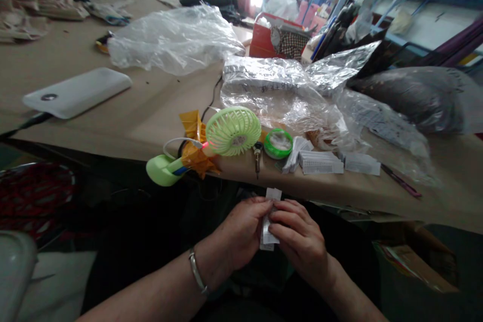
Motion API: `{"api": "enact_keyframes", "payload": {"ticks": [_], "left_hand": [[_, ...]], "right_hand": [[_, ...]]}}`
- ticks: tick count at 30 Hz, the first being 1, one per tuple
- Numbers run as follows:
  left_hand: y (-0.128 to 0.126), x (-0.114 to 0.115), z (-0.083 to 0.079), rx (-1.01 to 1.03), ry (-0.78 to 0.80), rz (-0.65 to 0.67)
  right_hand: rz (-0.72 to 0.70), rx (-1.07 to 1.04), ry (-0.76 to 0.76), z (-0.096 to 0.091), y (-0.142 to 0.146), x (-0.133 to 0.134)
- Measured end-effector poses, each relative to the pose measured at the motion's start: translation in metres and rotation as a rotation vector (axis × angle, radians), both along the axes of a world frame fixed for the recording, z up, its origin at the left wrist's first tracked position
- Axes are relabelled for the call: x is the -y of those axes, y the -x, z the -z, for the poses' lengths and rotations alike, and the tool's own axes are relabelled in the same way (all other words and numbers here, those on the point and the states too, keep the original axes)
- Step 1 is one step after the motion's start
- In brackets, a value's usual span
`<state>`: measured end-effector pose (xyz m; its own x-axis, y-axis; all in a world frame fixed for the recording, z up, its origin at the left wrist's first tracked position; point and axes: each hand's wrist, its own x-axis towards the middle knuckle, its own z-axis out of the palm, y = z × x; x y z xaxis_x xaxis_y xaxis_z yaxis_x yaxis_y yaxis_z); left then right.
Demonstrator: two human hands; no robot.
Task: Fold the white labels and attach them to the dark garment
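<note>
Both my hands are below the table's front edge, over my lap, and they pinch one small white paper label (270, 221) between them. My left hand (241, 231), with a metal bangle on the wrist, grips the label's left side with curled fingers. My right hand (300, 236) closes on its right side. The label's top end sticks up above my fingers. On the table edge just above lie stacks of the same white labels (320, 162).
A green hand fan (211, 143) with orange tape lies at the table (132, 121) edge, next to a key (258, 155) and a green tape roll (278, 142). Crumpled plastic bags (287, 90) lie behind, a white power bank (77, 92) to the left, and a red box (264, 37) further back.
</note>
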<state>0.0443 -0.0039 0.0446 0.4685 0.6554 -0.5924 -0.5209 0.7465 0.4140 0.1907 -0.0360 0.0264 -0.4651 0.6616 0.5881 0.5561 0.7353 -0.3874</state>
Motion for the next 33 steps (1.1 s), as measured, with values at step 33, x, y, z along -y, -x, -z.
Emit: {"api": "enact_keyframes", "payload": {"ticks": [33], "left_hand": [[0.008, 0.016, -0.001, 0.018, -0.227, 0.434]], "right_hand": [[-0.352, -0.959, 1.375, 0.014, -0.015, -0.025]]}}
